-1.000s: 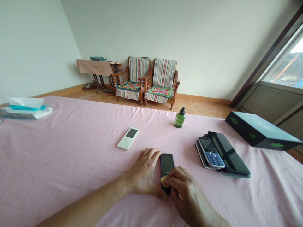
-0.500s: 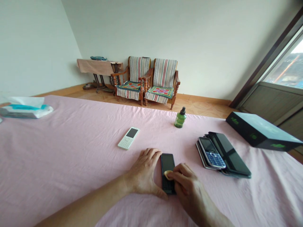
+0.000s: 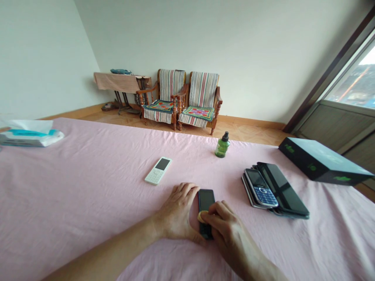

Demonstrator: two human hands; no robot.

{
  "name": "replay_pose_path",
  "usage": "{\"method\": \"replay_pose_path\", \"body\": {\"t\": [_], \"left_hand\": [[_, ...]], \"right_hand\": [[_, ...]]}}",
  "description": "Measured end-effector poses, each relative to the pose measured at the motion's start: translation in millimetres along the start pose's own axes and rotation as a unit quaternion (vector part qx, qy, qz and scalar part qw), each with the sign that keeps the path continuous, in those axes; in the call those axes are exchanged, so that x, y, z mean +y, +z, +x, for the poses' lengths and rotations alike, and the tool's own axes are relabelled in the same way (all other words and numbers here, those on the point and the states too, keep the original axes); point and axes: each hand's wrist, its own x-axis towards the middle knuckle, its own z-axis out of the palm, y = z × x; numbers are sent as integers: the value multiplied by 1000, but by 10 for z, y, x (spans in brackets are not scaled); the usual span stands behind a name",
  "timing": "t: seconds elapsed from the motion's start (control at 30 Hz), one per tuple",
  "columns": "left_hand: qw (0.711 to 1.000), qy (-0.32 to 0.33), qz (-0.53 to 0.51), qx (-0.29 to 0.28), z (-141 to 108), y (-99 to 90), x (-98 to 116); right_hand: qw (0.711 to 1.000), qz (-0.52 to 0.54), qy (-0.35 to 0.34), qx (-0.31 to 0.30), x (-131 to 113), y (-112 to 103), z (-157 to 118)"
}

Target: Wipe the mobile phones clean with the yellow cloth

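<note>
A black mobile phone lies face up on the pink cloth, its top pointing away from me. My left hand steadies it from the left, fingertips by the upper corner and thumb at the bottom edge. Pinched in the fingers of my right hand is a small yellow sponge, pressed onto the phone's face below the screen. The right hand hides the phone's lower right side. Beyond my left hand rests a white keypad phone.
To the right sits a pile of devices, a blue keypad phone beside a dark tablet-like device. A black box stands behind them. A green spray bottle is near the far edge; a tissue pack lies far left.
My right hand has shifted the sponge slightly left across the phone, toward its left edge. My left hand keeps its place at the phone. The view has moved slightly.
</note>
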Motion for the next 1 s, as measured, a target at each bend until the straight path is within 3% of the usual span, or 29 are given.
{"method": "replay_pose_path", "body": {"t": [0.23,0.5,0.73,0.83,1.0], "left_hand": [[1000,2,5,6,-1,26,-15],[1000,1,3,-6,10,-4,-6],[1000,-10,-1,-10,-2,-32,23],[1000,-21,1,-14,-1,-55,32],[1000,-23,2,4,7,-62,7]], "right_hand": [[999,12,-34,-36,-63,-30,-56],[999,-1,-24,-21,-42,2,-19],[996,-7,-53,-72,-25,-157,-107],[998,-23,-32,-47,113,-248,-153],[999,7,-13,46,232,-263,-129]]}}
